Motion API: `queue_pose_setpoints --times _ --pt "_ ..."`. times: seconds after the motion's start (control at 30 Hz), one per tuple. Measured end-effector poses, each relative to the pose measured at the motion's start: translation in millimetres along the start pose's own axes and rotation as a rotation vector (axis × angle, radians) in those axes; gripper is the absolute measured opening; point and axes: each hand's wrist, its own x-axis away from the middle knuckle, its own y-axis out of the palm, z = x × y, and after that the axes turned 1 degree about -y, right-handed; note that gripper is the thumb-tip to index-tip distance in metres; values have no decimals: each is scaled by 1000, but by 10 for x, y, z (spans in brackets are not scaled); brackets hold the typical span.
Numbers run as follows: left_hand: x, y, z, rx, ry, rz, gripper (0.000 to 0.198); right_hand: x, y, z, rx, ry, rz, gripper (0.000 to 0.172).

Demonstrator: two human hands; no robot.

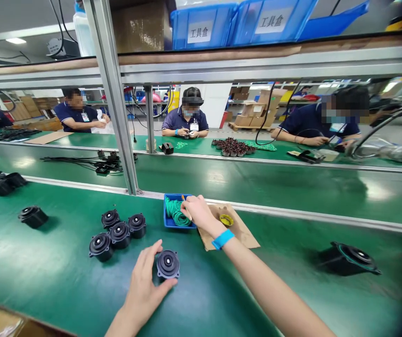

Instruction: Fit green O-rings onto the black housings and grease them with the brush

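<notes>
My left hand (148,276) curves around a black round motor-like housing (168,265) standing on the green bench, thumb against its near side and fingers along its left. My right hand (199,214) is closed on a thin stick with an orange end (183,199), over the blue tray (167,224). Green rubber rings (178,210) lie heaped in that tray, partly hidden by my fingers. Several similar black housings (120,233) stand grouped to the left. Beside the tray, a yellow-smeared round lid or cup (226,220) rests on a piece of cardboard (248,238).
One black housing with a green ring (355,257) sits at the right; another (33,216) stands far left. A metal post (115,93) rises behind the bench, under a shelf with blue bins (203,28). Co-workers (186,121) sit across at another green bench.
</notes>
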Motion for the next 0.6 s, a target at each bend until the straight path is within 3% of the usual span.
queue_pose_setpoints --times 0.2,0.3,0.43,0.6 --pt "-16 -15 97 178 -104 -39 80 233 -343 -180 -11 -43 148 23" --pt "14 -108 45 274 -100 -62 82 568 -488 -461 -101 -230 196 23" --pt "22 -195 -45 231 -7 -72 83 952 -490 -774 -272 -477 275 22" --pt "-35 -239 -89 87 173 -119 55 1041 -374 -792 -532 -348 280 19"
